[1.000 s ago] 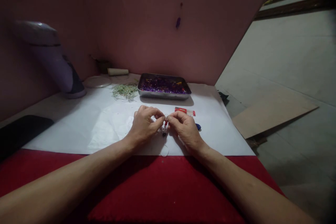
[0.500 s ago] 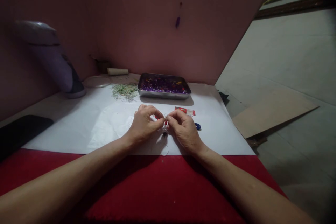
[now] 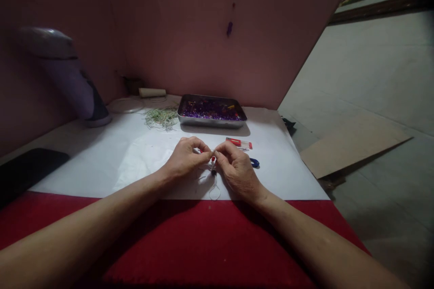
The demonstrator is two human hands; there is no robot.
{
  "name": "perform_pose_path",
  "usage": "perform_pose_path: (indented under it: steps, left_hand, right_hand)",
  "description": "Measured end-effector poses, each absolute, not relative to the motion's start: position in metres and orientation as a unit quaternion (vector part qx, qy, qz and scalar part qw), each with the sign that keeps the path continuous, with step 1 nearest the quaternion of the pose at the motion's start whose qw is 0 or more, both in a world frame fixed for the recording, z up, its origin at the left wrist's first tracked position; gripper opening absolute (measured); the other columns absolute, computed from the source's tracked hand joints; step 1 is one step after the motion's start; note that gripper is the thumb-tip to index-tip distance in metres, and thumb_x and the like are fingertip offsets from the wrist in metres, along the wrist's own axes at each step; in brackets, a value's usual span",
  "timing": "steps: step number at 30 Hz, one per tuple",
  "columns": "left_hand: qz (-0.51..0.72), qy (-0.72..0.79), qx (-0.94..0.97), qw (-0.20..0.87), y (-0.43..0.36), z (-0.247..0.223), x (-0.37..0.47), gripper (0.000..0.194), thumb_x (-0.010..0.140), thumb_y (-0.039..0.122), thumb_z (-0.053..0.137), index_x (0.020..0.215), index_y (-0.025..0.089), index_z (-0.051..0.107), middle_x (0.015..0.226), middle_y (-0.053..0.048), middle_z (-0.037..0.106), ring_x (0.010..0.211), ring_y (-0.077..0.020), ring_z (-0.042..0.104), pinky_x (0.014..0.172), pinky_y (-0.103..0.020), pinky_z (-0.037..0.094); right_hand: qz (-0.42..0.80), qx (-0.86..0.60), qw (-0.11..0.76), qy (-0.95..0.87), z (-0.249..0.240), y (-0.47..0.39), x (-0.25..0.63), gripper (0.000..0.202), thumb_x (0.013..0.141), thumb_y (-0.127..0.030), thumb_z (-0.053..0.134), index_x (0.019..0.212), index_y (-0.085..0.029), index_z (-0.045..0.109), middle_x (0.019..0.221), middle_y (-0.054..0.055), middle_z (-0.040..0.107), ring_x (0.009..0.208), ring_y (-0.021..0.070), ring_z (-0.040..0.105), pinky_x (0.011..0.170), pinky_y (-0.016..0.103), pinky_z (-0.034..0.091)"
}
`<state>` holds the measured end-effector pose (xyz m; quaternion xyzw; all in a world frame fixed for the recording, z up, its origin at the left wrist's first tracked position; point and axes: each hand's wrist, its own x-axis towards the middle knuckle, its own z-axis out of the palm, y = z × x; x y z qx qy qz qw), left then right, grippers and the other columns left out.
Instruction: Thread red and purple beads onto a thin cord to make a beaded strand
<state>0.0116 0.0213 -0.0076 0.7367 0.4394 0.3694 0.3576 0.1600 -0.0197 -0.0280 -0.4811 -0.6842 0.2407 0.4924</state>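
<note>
My left hand (image 3: 190, 156) and my right hand (image 3: 236, 165) meet over the white paper, thumb and forefinger of each pinched together with the fingertips almost touching. Between them is a small beaded string (image 3: 213, 159) with a red bead near the fingertips and a dark bead lower down. A pale thread loop (image 3: 214, 193) trails from it towards the paper's front edge. Another bit of red shows behind my left fingers. What exactly sits inside the pinches is too small to see. A dark blue tool handle (image 3: 255, 162) lies just right of my right hand.
Behind my hands stands a metal tray (image 3: 213, 123) of purple beads. A red-and-white packet (image 3: 239, 143) lies before it, and a tangle of green thread (image 3: 161, 118) to its left. A tall lilac bottle (image 3: 76, 81) and a black object (image 3: 34, 171) are at left. Beads hang on the wall.
The beaded string has shifted and turned slightly between my fingertips, and the thread loop below shows more fully. Both hands stay nearly in place, still pinched.
</note>
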Motion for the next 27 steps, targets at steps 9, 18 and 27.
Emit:
perform_pose_path:
  steps: [9, 18, 27]
  left_hand:
    - [0.372, 0.422, 0.734, 0.381, 0.024, -0.0071, 0.01, 0.014, 0.064, 0.026, 0.063, 0.06, 0.013, 0.061, 0.063, 0.001, 0.056, 0.053, -0.0084, 0.048, 0.05, -0.02, 0.039]
    - [0.378, 0.405, 0.712, 0.431, 0.0251, -0.0105, 0.0086, 0.016, 0.066, 0.029, 0.066, 0.064, 0.014, 0.062, 0.063, 0.0, 0.058, 0.053, -0.0085, 0.05, 0.048, -0.019, 0.038]
    - [0.393, 0.406, 0.673, 0.478, 0.0213, -0.0137, 0.0097, 0.016, 0.065, 0.027, 0.069, 0.07, 0.015, 0.06, 0.056, 0.001, 0.061, 0.048, -0.0092, 0.052, 0.045, -0.019, 0.038]
  right_hand:
    - [0.187, -0.473, 0.478, -0.716, -0.0273, -0.0184, 0.1617, 0.013, 0.084, -0.011, 0.047, 0.076, -0.019, 0.053, 0.073, 0.001, 0.054, 0.069, 0.0154, 0.05, 0.065, 0.028, 0.039]
    - [0.207, -0.472, 0.473, -0.714, -0.0269, -0.0198, 0.1616, 0.013, 0.085, -0.012, 0.046, 0.077, -0.02, 0.054, 0.072, 0.001, 0.053, 0.068, 0.0155, 0.049, 0.064, 0.029, 0.039]
    - [0.219, -0.461, 0.475, -0.717, -0.0296, -0.0177, 0.1629, 0.014, 0.087, -0.013, 0.045, 0.079, -0.02, 0.055, 0.073, 0.001, 0.054, 0.069, 0.0159, 0.049, 0.065, 0.03, 0.039]
